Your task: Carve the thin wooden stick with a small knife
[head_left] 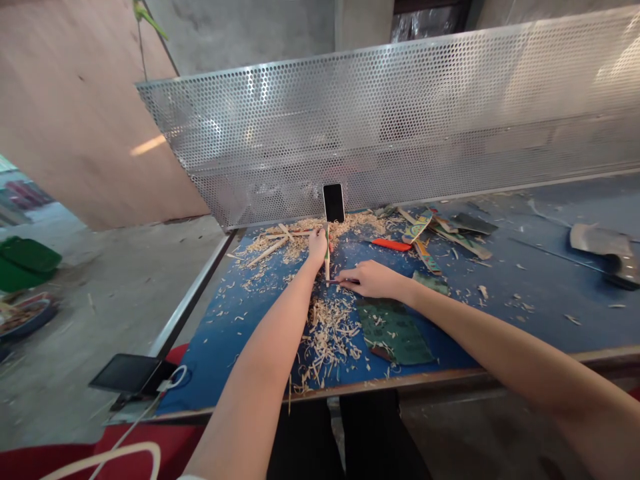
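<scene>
The big blue table (525,293) has bare room out at 3 o'clock. A holed metal wall (400,120) shuts its far edge at 12 o'clock. Both arms reach forward. The left hand (318,245) wraps the top of a thin stick (327,267) — upright mid-table, above the shavings (327,333). The right hand (370,279), at 4 o'clock of it, pinches a small dark tool (345,282) at the stick's bottom.

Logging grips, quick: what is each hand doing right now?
Left hand: closed around the upright thin wooden stick.
Right hand: closed on a small thin tool at the stick's base.
</scene>
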`<action>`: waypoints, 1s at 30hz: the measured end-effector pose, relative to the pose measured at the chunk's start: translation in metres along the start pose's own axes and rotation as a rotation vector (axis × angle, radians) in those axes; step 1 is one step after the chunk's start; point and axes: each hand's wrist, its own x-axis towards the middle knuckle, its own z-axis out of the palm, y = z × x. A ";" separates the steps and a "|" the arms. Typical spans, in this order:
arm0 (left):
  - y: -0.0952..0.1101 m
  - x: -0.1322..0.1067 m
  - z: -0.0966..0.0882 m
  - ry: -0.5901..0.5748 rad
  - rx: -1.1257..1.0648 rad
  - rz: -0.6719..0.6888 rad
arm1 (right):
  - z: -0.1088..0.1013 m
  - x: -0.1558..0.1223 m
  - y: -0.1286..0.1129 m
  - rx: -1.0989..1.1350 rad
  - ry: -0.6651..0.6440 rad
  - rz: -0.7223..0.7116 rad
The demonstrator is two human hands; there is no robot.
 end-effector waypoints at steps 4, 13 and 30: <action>-0.008 0.005 -0.001 -0.016 -0.007 0.030 | -0.003 0.002 -0.006 0.118 -0.034 0.056; -0.016 0.014 -0.004 -0.052 -0.018 0.038 | -0.015 0.003 -0.017 0.117 -0.138 0.028; -0.009 0.007 -0.001 -0.088 0.027 0.020 | -0.007 -0.002 -0.008 -0.100 -0.072 -0.005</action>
